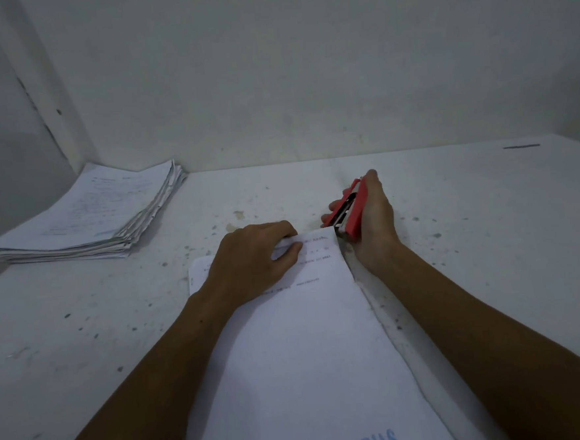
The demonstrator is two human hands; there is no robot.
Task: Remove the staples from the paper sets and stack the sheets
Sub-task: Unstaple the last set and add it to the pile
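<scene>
A white paper set (301, 349) with a blue stamp near its bottom lies on the table in front of me. My left hand (253, 260) rests on its top end, with thumb and fingers pinching the upper sheet edge. My right hand (371, 221) grips a red stapler (351, 208) held on its side, and the tool's metal end meets the top right corner of the set. The staple itself is too small to see.
A thick stack of loose printed sheets (92, 216) lies at the far left of the white speckled table (488, 226), close to the wall corner. A thin dark pen-like object (521, 146) lies at the far right near the wall.
</scene>
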